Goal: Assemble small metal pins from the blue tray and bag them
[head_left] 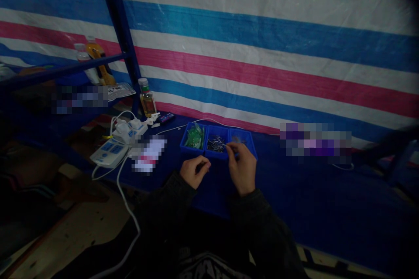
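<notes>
A blue plastic tray [192, 150] with three compartments lies on a dark blue surface in front of me. Its left compartment holds green packets [195, 136], and the middle one holds a heap of small metal pins [216, 144]. Something small and grey [240, 139] lies in the right compartment. My right hand [241, 168] is over the tray's front edge, its fingertips pinching a thin metal pin [227, 146]. My left hand [194, 171] is curled closed just in front of the tray, with nothing visible in it.
To the left are white power strips [129, 133], white cables and a bottle of yellow liquid [147, 100]. Blue metal shelf uprights [121, 22] stand at the back left. A pink, white and blue striped tarpaulin [262, 48] forms the back wall.
</notes>
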Demonstrator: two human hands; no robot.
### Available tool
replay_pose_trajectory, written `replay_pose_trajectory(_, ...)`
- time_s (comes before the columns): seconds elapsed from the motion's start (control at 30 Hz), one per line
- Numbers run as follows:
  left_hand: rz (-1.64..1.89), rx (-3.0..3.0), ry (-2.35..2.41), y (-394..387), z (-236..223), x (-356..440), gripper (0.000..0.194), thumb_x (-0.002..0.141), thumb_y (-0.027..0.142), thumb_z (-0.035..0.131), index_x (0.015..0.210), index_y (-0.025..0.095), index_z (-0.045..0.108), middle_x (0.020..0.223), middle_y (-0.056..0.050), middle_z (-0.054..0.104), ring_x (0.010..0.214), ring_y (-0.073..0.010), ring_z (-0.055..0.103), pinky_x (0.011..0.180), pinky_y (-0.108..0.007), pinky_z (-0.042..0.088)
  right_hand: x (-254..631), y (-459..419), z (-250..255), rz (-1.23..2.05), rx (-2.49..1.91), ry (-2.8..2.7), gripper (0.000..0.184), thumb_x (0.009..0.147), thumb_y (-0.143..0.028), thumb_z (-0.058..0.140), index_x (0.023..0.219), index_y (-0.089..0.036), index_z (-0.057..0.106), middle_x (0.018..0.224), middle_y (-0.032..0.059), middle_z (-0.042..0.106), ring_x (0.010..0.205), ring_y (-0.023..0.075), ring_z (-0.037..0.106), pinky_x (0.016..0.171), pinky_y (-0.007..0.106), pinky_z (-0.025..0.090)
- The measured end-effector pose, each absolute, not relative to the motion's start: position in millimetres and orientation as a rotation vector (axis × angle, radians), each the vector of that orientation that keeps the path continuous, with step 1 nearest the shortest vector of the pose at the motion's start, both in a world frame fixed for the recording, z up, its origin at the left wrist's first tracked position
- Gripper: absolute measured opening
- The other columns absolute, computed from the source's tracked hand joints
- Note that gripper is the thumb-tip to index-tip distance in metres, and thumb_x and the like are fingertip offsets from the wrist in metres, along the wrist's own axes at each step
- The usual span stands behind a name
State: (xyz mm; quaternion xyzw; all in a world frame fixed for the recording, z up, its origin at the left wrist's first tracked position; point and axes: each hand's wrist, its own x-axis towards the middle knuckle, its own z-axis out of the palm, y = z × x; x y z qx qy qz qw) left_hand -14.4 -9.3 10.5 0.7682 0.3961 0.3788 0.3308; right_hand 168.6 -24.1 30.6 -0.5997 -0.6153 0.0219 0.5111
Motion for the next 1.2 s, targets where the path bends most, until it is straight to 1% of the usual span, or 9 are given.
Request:
replay_pose_trajectory(0.13,0.983,2.02,1.022,-9,8,-14,0.02,0.093,0.03,0.054,0.084,0.016,0.065,0.072,-0.002,0.07,0.065,-0.0124,0.063,0.061,-0.021,0.044,204,8,41,-0.043,-1.531,-1.592,0.03,0.093,-0.034,0.054,0.117,-0.017,0.061,0.097,0.0097,0.067,0.087,0.0228,0.06,0.08,0.036,0.046)
replay_pose_trajectory(0.27,0.973,2.02,1.01,-9,8,-15,0.021,0.093,0.031,0.053,0.085,0.016,0.065,0.072,-0.001,0.07,0.062,-0.0115,0.062,0.062,-0.02,0.045,263,28,33,-0.21,-1.764,-1.536,0.034,0.091,-0.043,0.055,0.109,-0.016,0.062,0.099,0.0127,0.066,0.095,0.0267,0.058,0.083,0.039,0.043)
replay_pose_trajectory(0.37,0.964,2.024,0.998,-9,9,-15,0.02,0.093,0.03,0.053,0.085,0.016,0.065,0.071,-0.001,0.07,0.061,-0.011,0.062,0.063,-0.02,0.045,298,36,18,-0.086,-2.024,-1.487,0.043,0.088,-0.051,0.056,0.11,-0.014,0.061,0.093,0.0127,0.066,0.087,0.0265,0.061,0.075,0.035,0.043)
replay_pose_trajectory(0.53,0.958,2.026,1.0,-10,8,-14,0.019,0.093,0.029,0.053,0.084,0.016,0.064,0.071,0.0,0.07,0.062,-0.0108,0.062,0.063,-0.02,0.046,309,42,-5,0.151,-2.119,-1.492,0.031,0.089,-0.044,0.05,0.087,-0.017,0.065,0.082,0.0097,0.069,0.079,0.0226,0.063,0.069,0.03,0.041)
replay_pose_trajectory(0.77,0.875,2.063,0.96,-10,11,-14,0.02,0.094,0.031,0.052,0.088,0.016,0.065,0.075,-0.001,0.07,0.067,-0.0115,0.063,0.066,-0.021,0.047,312,19,0,0.411,-2.05,-1.37,0.028,0.077,-0.043,0.058,0.07,-0.017,0.066,0.065,0.0052,0.068,0.065,0.0205,0.063,0.06,0.028,0.04)
replay_pose_trajectory(0.87,0.857,2.097,0.913,-11,12,-14,0.018,0.092,0.032,0.055,0.094,0.016,0.065,0.083,-0.003,0.07,0.071,-0.0121,0.064,0.069,-0.022,0.048,309,-5,7,0.343,-2.006,-1.256,0.029,0.073,-0.045,0.061,0.067,-0.017,0.065,0.057,0.0035,0.064,0.056,0.0198,0.059,0.056,0.028,0.039)
replay_pose_trajectory(1.0,0.828,2.144,0.898,-11,10,-13,0.024,0.088,0.035,0.061,0.104,0.018,0.063,0.094,-0.004,0.069,0.071,-0.012,0.061,0.064,-0.022,0.048,287,-34,10,-0.051,-1.94,-1.109,0.026,0.072,-0.043,0.064,0.068,-0.017,0.065,0.063,0.0047,0.067,0.06,0.0201,0.06,0.063,0.03,0.042)
replay_pose_trajectory(1.1,0.824,2.17,0.916,-11,6,-12,0.028,0.085,0.037,0.064,0.107,0.019,0.063,0.098,-0.004,0.068,0.074,-0.0126,0.06,0.061,-0.022,0.047,271,-46,1,-0.152,-1.916,-1.114,0.025,0.076,-0.043,0.061,0.069,-0.019,0.064,0.067,0.0048,0.067,0.066,0.0211,0.062,0.069,0.031,0.044)
replay_pose_trajectory(1.2,0.804,2.193,0.918,-10,4,-11,0.029,0.085,0.037,0.064,0.109,0.019,0.062,0.099,-0.004,0.067,0.075,-0.0131,0.06,0.061,-0.022,0.047,267,-50,-13,-0.074,-1.829,-1.261,0.024,0.073,-0.042,0.061,0.064,-0.019,0.063,0.098,0.0107,0.069,0.088,0.0244,0.064,0.082,0.034,0.046)
